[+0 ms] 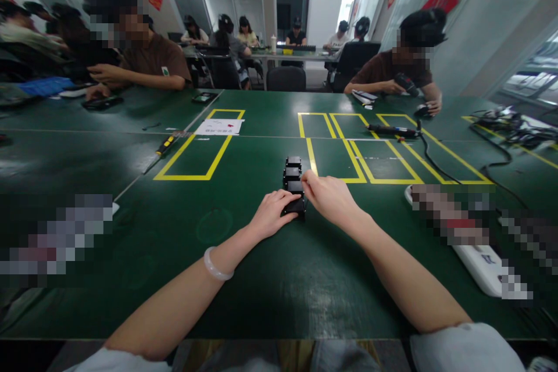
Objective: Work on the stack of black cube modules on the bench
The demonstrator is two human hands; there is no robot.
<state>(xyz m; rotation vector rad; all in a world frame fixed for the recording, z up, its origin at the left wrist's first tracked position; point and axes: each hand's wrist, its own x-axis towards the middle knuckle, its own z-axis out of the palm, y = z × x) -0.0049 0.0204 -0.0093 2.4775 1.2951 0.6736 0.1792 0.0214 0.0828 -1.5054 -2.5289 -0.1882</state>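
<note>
Several small black blocks [293,173] stand in a row on the green table [261,279], running away from me. My left hand [274,212] has its thumb and fingers around the nearest block [295,206], at the left side of the row. On the right side, my right hand [325,195] is closed in a pinch beside the middle blocks; whatever its fingertips hold, if anything, is too small to make out.
Yellow tape outlines [187,177], a paper sheet [220,127] and a yellow-black screwdriver [165,144] lie ahead. A black tool [392,130] with a cable and a white case [488,267] are at right. Two people sit across the table.
</note>
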